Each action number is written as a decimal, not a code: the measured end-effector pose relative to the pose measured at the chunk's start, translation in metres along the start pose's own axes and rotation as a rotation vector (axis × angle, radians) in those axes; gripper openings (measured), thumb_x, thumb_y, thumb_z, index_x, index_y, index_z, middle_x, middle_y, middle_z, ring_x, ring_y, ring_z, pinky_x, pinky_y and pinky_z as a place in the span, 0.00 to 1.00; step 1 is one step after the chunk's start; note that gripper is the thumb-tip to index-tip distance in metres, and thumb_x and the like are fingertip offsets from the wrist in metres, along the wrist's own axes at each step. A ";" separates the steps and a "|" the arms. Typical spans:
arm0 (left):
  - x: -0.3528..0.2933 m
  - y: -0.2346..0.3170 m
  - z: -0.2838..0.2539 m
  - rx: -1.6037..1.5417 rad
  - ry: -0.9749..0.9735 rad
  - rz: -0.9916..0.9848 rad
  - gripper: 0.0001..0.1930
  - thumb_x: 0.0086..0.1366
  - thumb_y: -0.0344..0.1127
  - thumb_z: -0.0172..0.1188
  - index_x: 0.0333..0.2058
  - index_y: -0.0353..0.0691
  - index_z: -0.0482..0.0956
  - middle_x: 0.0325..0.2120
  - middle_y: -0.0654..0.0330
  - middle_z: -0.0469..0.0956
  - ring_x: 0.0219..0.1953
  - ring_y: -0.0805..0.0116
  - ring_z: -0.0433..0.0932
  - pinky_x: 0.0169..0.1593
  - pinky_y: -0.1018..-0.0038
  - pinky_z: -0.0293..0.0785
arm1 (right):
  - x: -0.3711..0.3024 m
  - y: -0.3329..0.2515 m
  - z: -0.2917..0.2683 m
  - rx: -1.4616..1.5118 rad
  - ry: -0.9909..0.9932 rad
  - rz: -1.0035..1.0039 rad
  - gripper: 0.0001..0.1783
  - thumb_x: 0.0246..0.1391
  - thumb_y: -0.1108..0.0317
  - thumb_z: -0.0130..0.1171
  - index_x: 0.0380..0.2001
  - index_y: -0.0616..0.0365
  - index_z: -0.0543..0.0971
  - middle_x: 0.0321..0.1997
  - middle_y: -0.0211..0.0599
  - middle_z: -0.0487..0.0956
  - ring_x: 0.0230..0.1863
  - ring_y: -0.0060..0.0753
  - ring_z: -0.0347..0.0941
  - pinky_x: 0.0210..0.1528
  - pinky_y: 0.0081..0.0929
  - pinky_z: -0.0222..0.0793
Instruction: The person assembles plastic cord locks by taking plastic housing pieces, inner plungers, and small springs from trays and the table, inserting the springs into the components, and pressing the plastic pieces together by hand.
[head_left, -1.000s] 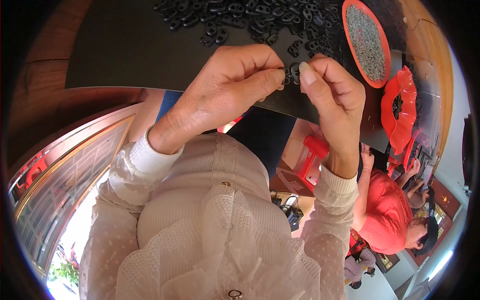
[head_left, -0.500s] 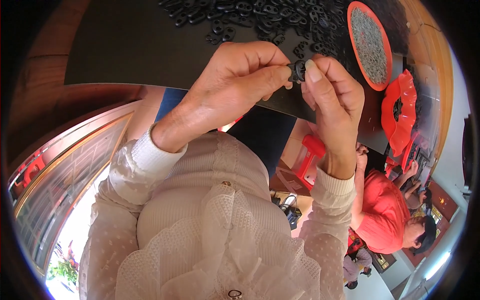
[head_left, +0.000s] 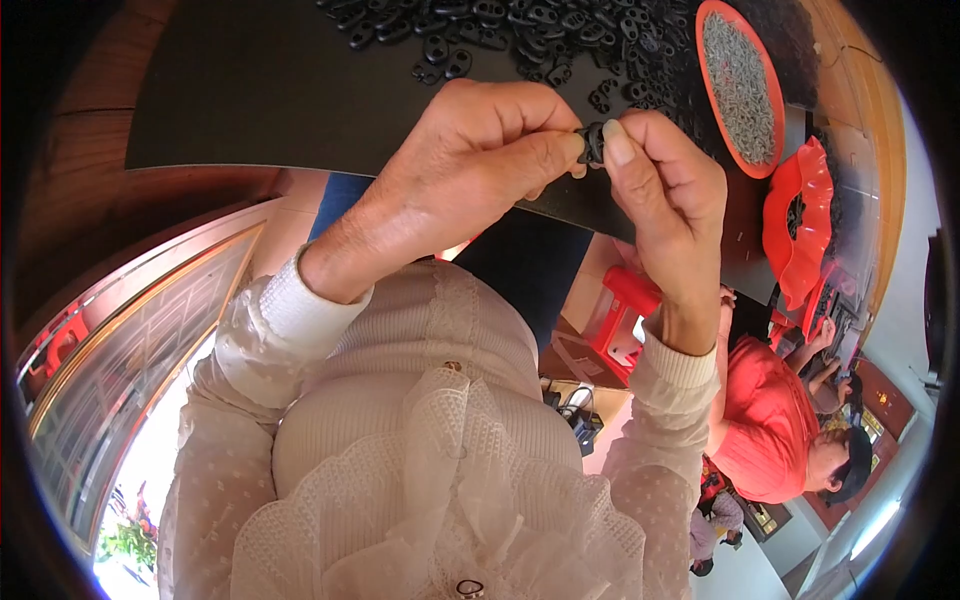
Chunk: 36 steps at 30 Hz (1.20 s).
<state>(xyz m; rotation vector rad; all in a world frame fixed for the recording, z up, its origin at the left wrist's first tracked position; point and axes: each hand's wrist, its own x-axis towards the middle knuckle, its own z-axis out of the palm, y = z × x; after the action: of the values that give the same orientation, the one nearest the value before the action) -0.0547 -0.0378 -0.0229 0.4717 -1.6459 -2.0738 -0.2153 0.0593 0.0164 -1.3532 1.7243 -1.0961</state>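
- Pinching a small black piece (head_left: 593,143) from its left side, between the thumb and fingers (head_left: 545,110) of the left hand (head_left: 480,155).
- Pinching the same piece from its right side with the thumb and bent fingers of the right hand (head_left: 670,190), thumbnail turned upward.
- Held to the left of the orange dish (head_left: 757,170), about level with its near end and above the black tabletop (head_left: 250,110); probably gripped from both sides for steadiness and raised for a clear view.
- Cannot tell one part from two pressed together, with so much hidden by fingertips.
- Left of the dish, a heap of black pieces (head_left: 560,25) on the tabletop, likely for easy reach.
- Inside the dish, thin grey bits (head_left: 740,90), presumably contained to avoid scattering or mixing with the heap.
- Just on the near side of the dish, a red wavy-edged bowl (head_left: 815,215) with dark contents, likely for gathering small things.
- Well below the dish in view, a co-worker in a red shirt (head_left: 768,420).
- No brand or label legible on pieces, dish or bowl; too small to read, any marks on the dark red panel (head_left: 900,410) beyond.
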 end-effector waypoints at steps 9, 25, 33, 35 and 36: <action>0.000 0.007 0.000 -0.055 0.057 -0.058 0.09 0.66 0.32 0.54 0.34 0.33 0.79 0.18 0.66 0.72 0.19 0.83 0.64 0.23 0.85 0.58 | 0.005 0.006 0.008 -0.269 0.084 -0.352 0.10 0.56 0.68 0.60 0.30 0.63 0.74 0.23 0.38 0.70 0.22 0.33 0.68 0.25 0.26 0.64; 0.008 0.019 -0.003 -0.028 -0.089 -0.203 0.11 0.63 0.35 0.55 0.25 0.33 0.76 0.17 0.65 0.71 0.19 0.78 0.73 0.24 0.82 0.68 | -0.006 -0.006 -0.005 -0.644 -0.042 -0.582 0.17 0.43 0.70 0.70 0.34 0.65 0.74 0.26 0.39 0.70 0.19 0.34 0.67 0.20 0.27 0.64; 0.008 0.016 -0.003 0.049 -0.115 -0.167 0.10 0.63 0.34 0.54 0.27 0.34 0.76 0.17 0.69 0.70 0.20 0.84 0.67 0.25 0.84 0.62 | -0.013 -0.006 0.001 -0.703 0.025 -0.512 0.17 0.41 0.66 0.70 0.27 0.62 0.73 0.25 0.38 0.70 0.18 0.39 0.70 0.19 0.31 0.67; 0.006 0.015 -0.004 0.030 -0.097 -0.159 0.09 0.63 0.33 0.53 0.27 0.34 0.76 0.18 0.69 0.70 0.21 0.85 0.66 0.25 0.84 0.61 | -0.018 0.001 0.007 -0.474 0.097 -0.377 0.15 0.43 0.69 0.70 0.26 0.62 0.73 0.21 0.38 0.70 0.18 0.34 0.68 0.19 0.25 0.65; 0.006 0.012 -0.004 0.036 -0.100 -0.136 0.09 0.63 0.33 0.53 0.27 0.35 0.76 0.18 0.69 0.70 0.21 0.85 0.66 0.25 0.84 0.61 | -0.021 0.004 0.012 -0.477 0.100 -0.381 0.15 0.43 0.69 0.70 0.26 0.62 0.73 0.21 0.38 0.70 0.18 0.34 0.68 0.19 0.25 0.65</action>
<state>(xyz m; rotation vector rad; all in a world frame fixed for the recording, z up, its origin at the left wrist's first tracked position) -0.0555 -0.0466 -0.0124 0.5122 -1.7556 -2.2009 -0.2017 0.0779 0.0082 -2.0159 1.9300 -0.9957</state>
